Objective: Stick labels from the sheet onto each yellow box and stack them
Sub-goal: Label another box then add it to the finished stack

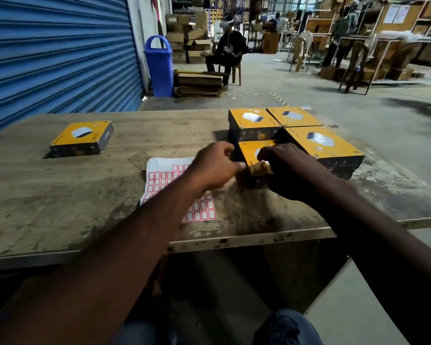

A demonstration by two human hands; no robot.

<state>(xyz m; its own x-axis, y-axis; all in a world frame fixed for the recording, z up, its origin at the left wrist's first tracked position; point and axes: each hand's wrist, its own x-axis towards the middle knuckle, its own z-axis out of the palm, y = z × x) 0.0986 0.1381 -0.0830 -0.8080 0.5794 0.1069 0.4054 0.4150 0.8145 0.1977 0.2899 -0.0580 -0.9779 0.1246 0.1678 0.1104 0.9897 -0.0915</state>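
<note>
a lone box (82, 138) sits at the frame's left. your left hand (213, 168), fingers curled, reaches over the label sheet (169, 180) to touch the near box (253, 151) at centre. your right hand (281, 165) grips that box's front, beside three more boxes (316, 143).

The wooden table (60, 195) lies bare across its left and middle, broken only by a single yellow box (81, 138) near the far left. The label sheet (164, 178) lies flat near the front edge. On the right, a cluster of yellow boxes (296, 130) blocks the way, packed touching each other, with both hands pressed against the nearest one.
</note>
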